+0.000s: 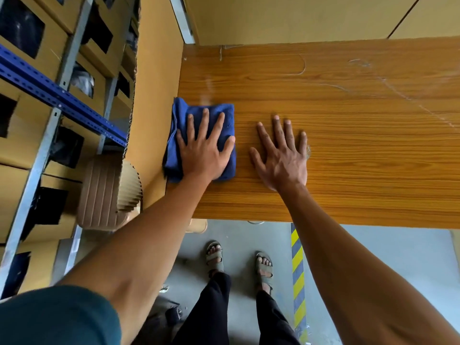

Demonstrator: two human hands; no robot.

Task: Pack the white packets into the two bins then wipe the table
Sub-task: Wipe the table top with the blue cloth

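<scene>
A folded blue cloth (181, 115) lies at the left end of the wooden table (348, 145). My left hand (204, 150) presses flat on the cloth with fingers spread and straight. My right hand (281, 155) rests flat on the bare wood just to the right of the cloth, fingers spread. No white packets or bins are in view. Faint streaks and smears mark the table's far right part.
A metal rack (62, 95) with cardboard boxes stands to the left. A brown ribbed stool or container (99, 192) sits beside the table's left end. A yellow wall borders the table's far edge. Yellow-and-blue floor tape (298, 270) runs beside my feet.
</scene>
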